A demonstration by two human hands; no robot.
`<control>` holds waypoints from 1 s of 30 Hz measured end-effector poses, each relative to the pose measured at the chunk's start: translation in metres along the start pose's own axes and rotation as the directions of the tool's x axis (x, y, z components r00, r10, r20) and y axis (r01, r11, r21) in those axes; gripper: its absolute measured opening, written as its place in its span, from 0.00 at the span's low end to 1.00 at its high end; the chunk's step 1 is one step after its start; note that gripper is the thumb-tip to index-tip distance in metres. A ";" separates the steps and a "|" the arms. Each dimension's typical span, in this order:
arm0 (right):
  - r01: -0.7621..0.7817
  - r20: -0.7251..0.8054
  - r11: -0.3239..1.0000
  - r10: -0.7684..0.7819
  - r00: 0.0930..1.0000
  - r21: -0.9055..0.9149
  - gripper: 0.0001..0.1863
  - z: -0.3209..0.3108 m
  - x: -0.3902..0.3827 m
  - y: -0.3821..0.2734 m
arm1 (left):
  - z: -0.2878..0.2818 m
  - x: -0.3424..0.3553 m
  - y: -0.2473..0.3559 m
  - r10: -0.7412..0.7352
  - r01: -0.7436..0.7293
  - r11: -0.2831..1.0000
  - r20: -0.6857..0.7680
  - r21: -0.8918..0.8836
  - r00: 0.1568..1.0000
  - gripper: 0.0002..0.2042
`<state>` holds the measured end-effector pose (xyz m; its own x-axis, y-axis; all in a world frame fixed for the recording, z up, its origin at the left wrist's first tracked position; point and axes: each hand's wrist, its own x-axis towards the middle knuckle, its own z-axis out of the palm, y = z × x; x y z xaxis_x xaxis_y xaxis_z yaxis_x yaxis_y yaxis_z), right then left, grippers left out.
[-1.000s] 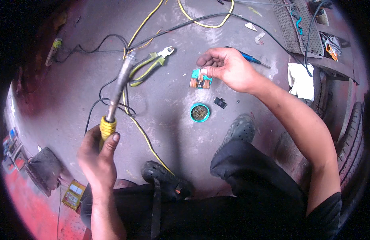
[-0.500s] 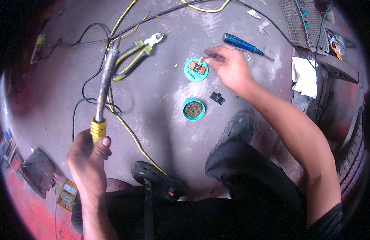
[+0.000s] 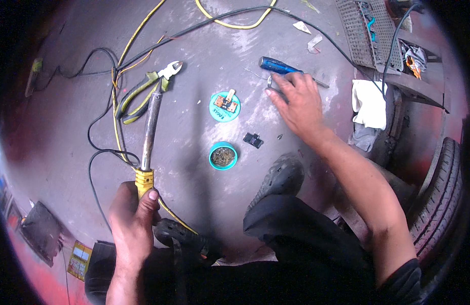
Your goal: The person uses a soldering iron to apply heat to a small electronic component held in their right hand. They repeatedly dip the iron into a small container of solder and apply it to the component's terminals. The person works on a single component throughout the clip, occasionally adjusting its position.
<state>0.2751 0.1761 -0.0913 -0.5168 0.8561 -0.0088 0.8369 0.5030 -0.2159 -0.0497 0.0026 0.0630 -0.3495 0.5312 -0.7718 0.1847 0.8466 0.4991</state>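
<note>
My left hand point(image 3: 132, 211) is closed round the yellow handle of a soldering iron point(image 3: 149, 137), its metal shaft pointing up and away. My right hand point(image 3: 300, 104) reaches over a thin silvery wire point(image 3: 254, 72), thumb and fingers apart. Part of this wire is hidden under the fingers. The blue screwdriver point(image 3: 280, 66) lies just beyond them, its shaft partly covered. A small copper-coloured switch part point(image 3: 225, 103) rests on a round teal lid point(image 3: 223, 118). Nearer to me stands a teal tin point(image 3: 211, 158) holding a brownish substance. A small black part point(image 3: 253, 140) lies beside it.
Cutters point(image 3: 143, 94) with green-black handles lie behind the iron's tip. Black and yellow cables point(image 3: 115, 109) cross the floor at left and far side. At right are a white cloth point(image 3: 369, 103), a perforated metal panel point(image 3: 358, 38) and a tyre point(image 3: 440, 198).
My right hand has left the copper-coloured part on the lid and moved right to the wire by the screwdriver. The iron has swung right, nearer the cutters. The whole view has shifted.
</note>
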 end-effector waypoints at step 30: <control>-0.104 0.105 0.810 0.053 0.993 0.578 0.08 0.024 -0.017 -0.066 | 0.026 0.037 -0.011 0.246 -0.233 0.825 0.044 0.515 0.968 0.17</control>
<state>0.2243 0.1251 -0.1004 -0.4879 0.8642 -0.1228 0.6273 0.2494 -0.7378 -0.0410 0.0139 0.0192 -0.2525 0.7238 -0.6422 0.7071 0.5911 0.3881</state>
